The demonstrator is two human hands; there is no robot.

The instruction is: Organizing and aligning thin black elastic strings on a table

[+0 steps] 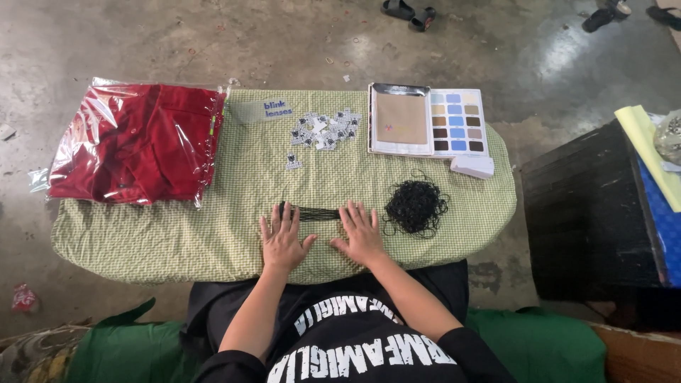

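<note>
While our left hand (282, 237) and right hand (362, 230) lie flat and unclenched at mid-frame, stretching one black string bundle (312, 213) on the tabletop (213, 234), the tangled pile (416, 206) beside awaits.

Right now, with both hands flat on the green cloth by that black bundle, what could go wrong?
1. The left hand and right hand pin only the ends of the black bundle; its strands could slip loose or tangle.
2. The loose pile of black loops lies just beside the right hand, so a sideways sweep might drag it along.
3. The small tags lie scattered; tugging the green cloth could shift them.
</note>
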